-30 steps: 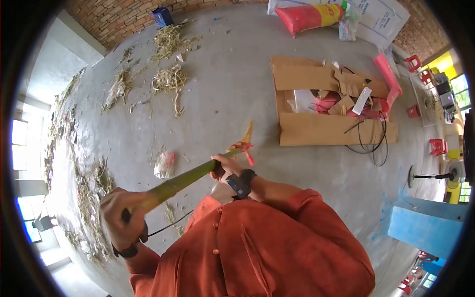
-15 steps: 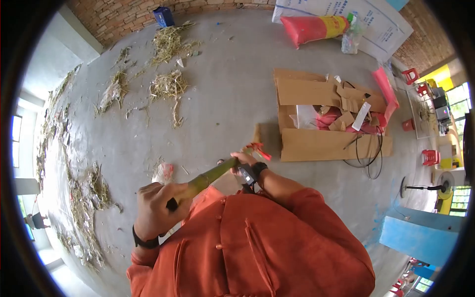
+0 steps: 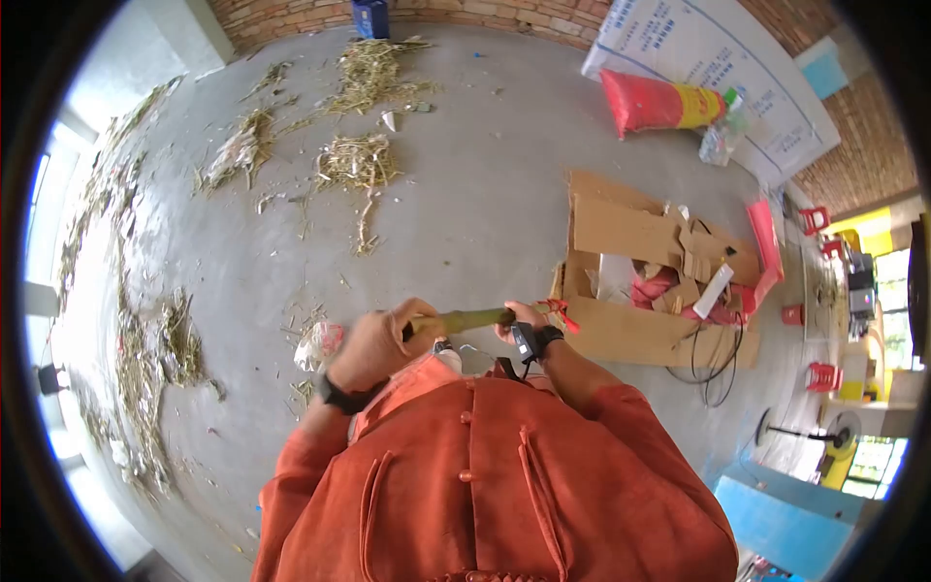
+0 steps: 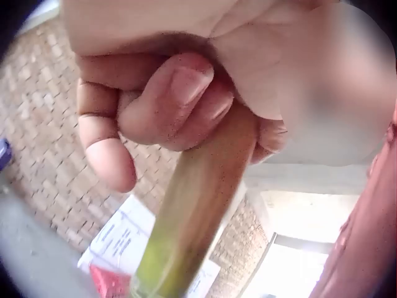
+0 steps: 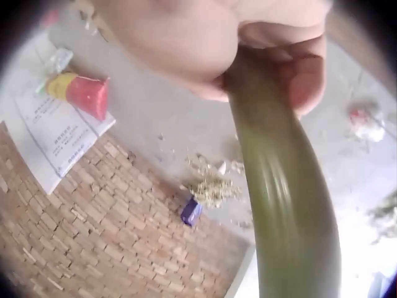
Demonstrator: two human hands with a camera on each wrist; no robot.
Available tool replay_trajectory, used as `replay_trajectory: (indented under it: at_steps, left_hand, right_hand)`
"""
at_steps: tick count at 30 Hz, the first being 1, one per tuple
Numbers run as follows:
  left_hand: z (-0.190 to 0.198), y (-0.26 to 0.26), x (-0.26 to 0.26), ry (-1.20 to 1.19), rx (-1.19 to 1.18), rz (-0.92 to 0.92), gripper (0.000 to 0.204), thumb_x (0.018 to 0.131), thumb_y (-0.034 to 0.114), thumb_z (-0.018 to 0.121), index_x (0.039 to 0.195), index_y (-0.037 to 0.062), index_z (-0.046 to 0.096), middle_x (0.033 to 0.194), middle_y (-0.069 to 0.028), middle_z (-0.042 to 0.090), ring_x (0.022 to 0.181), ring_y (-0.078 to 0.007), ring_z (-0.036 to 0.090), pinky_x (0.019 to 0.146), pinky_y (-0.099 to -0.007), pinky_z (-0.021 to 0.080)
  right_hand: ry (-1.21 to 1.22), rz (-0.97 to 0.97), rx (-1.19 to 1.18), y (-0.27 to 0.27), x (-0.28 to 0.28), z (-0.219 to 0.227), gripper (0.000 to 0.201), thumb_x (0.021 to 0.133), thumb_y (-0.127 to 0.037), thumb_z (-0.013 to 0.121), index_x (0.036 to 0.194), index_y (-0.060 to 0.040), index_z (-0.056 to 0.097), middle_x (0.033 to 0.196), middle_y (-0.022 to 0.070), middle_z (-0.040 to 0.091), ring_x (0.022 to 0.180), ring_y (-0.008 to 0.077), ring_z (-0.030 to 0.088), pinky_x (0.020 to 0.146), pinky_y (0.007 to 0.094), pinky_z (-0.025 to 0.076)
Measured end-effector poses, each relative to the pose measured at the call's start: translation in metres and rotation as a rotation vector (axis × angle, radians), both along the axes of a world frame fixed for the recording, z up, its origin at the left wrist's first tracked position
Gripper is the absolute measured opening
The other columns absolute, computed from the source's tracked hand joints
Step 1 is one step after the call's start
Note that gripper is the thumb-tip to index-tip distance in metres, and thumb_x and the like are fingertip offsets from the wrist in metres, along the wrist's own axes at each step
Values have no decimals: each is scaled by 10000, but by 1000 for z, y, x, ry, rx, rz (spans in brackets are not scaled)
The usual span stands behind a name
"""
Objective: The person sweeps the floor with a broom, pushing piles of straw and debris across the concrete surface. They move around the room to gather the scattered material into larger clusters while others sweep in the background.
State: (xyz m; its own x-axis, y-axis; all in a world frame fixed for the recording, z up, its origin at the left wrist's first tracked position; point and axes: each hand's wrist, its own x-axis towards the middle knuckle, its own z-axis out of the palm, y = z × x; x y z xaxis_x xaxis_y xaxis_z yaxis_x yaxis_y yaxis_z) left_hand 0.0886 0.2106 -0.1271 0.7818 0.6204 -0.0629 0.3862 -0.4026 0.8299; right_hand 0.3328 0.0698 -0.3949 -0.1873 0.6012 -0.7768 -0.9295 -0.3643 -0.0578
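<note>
A green, stick-like piece (image 3: 475, 318) lies almost level in front of the orange shirt, held between both hands. Its left end is gripped by the left hand (image 3: 373, 344), whose fingers curl round the paler part (image 4: 201, 180) in the left wrist view, the index finger hanging loose. The right hand (image 3: 527, 320) grips the other end; in the right wrist view its thumb and fingers wrap the green shaft (image 5: 279, 186). Red strips (image 3: 561, 313) stick out just beyond the right hand.
An opened cardboard box (image 3: 621, 228) with red material and a black cable lies on the floor at right. Dry straw (image 3: 359, 160) is scattered at left. Farther back are a red and yellow sack (image 3: 659, 102) and a white printed sheet (image 3: 747, 48). A fan (image 3: 839, 429) stands at right.
The green piece has swung from a slant to nearly level. The left hand has moved up and right, closer to the right hand, which has shifted right. Both keep their grip.
</note>
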Motion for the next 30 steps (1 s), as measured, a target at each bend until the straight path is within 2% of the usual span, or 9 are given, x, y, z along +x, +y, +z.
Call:
replay_trajectory:
  at_steps: [5, 9, 10, 12, 15, 21, 26, 29, 30]
  left_hand:
    - [-18, 9, -31, -43, 40, 229, 108, 747, 102, 615, 848, 65, 612, 609, -54, 582, 498, -137, 535, 488, -244, 417]
    - [33, 7, -66, -60, 116, 391, 104, 696, 82, 631, 795, 56, 608, 610, -50, 589, 478, -153, 538, 471, -269, 423]
    - [47, 5, -65, -62, 119, 400, 104, 696, 82, 631, 795, 56, 608, 610, -50, 589, 478, -153, 538, 471, -269, 423]
    - [73, -1, -60, -177, 599, 144, 157, 620, 95, 669, 759, 67, 602, 569, -20, 555, 437, -164, 505, 453, -275, 411]
    - [96, -3, -49, -139, 703, -96, 235, 509, 159, 681, 715, 101, 585, 471, 14, 442, 388, -148, 449, 438, -271, 385]
    - [108, 26, -38, -306, 818, 56, 226, 504, 174, 643, 699, 79, 580, 466, -6, 448, 382, -168, 439, 458, -294, 399]
    - [73, 72, 1, -182, 558, 102, 156, 623, 57, 610, 779, 56, 604, 615, -47, 585, 464, -184, 502, 479, -283, 407]
    - [25, 96, 56, -82, 216, 172, 173, 718, 73, 602, 891, 69, 596, 648, -87, 589, 529, -210, 576, 500, -284, 448]
    - [13, 100, 80, 55, 121, 183, 200, 739, 92, 603, 937, 88, 580, 644, -97, 586, 533, -241, 584, 497, -298, 452]
  right_hand:
    - [-134, 296, 112, 43, -20, -39, 228, 881, -227, 456, 809, -12, 432, 715, 105, 480, 601, 208, 517, 529, 332, 481]
    - [-186, 521, 90, 105, -71, 47, 320, 881, -295, 414, 784, -11, 523, 686, 104, 566, 514, 200, 535, 496, 318, 484]
    - [-188, 530, 94, 120, -81, 52, 320, 881, -295, 414, 784, -11, 523, 686, 104, 566, 514, 200, 535, 496, 318, 484]
    - [-27, 377, 23, 146, -100, 59, 266, 865, -294, 504, 745, -56, 498, 651, 75, 543, 525, 194, 540, 451, 321, 470]
    - [-46, 348, 184, 167, -117, 72, 238, 839, -283, 573, 735, -90, 482, 653, 52, 535, 535, 189, 540, 407, 309, 452]
    - [-1, 212, 159, 174, -85, 105, 160, 845, -248, 570, 806, -112, 494, 687, 27, 541, 552, 170, 526, 452, 302, 450]
    - [-136, 173, 193, 154, -2, 77, 219, 851, -261, 534, 744, -72, 500, 622, 72, 522, 518, 195, 497, 437, 288, 412]
    - [-120, 217, 269, 140, 75, 14, 229, 848, -270, 531, 783, -54, 492, 688, 89, 532, 580, 192, 508, 461, 274, 421]
    - [-327, 226, 251, 133, 95, -12, 321, 872, -300, 422, 738, -20, 503, 625, 100, 528, 517, 196, 508, 443, 288, 418]
